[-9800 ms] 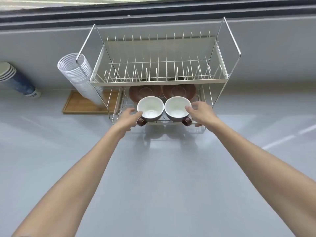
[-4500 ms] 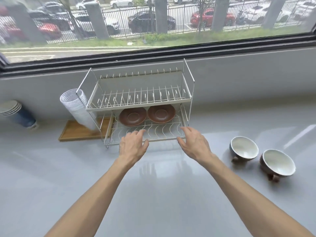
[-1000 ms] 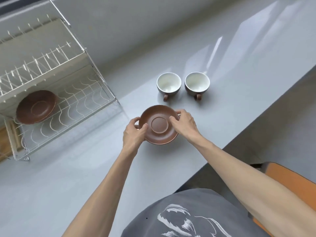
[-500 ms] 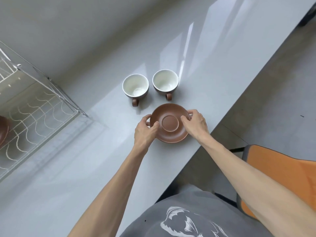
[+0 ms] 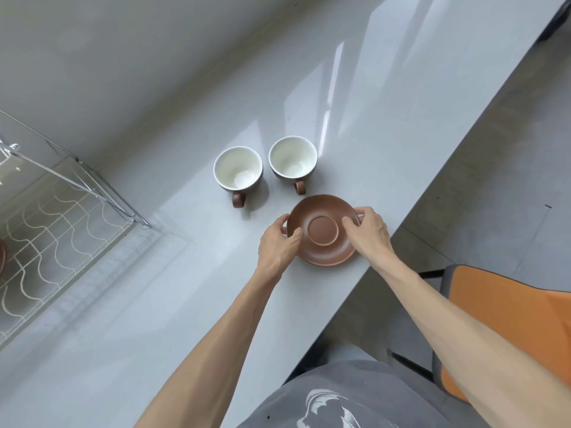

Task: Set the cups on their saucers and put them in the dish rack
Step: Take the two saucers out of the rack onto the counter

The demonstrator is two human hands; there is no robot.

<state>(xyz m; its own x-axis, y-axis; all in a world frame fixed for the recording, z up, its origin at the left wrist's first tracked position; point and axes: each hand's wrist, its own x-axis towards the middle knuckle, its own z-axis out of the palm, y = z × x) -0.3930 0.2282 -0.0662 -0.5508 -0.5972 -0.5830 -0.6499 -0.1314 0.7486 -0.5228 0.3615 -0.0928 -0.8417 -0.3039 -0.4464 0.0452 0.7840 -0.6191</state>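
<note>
At far left, the wire dish rack (image 5: 61,211) stands on the glossy grey counter (image 5: 129,319), its lower shelf a grid of thin, wavy metal rods; a sliver of a second brown saucer (image 5: 2,259) shows at the frame's edge on that shelf. The rack is well apart from the crockery. Nothing lies between it and my hands but bare, reflective countertop.

Toward the middle, two round cups sit upright side by side on the counter, both brown outside and glazed white inside. The left cup (image 5: 238,173) and the right cup (image 5: 293,162) nearly touch, and each stubby brown handle points back toward me. Neither is on a saucer yet.

Just in front of the right cup, near the counter's front edge, lies the brown saucer (image 5: 323,230), matte, shallow and round, with a raised ring at its centre. My left hand (image 5: 278,245) grips its left rim, thumb on top and fingers curled under the edge. My right hand (image 5: 369,233) grips the right rim the same way, thumb resting beside the centre ring. I cannot tell whether the saucer rests fully on the counter or is slightly lifted.

At right, below the counter, an orange chair seat (image 5: 500,319) stands on a grey floor (image 5: 494,149); my grey printed shirt (image 5: 340,396) fills the bottom.
</note>
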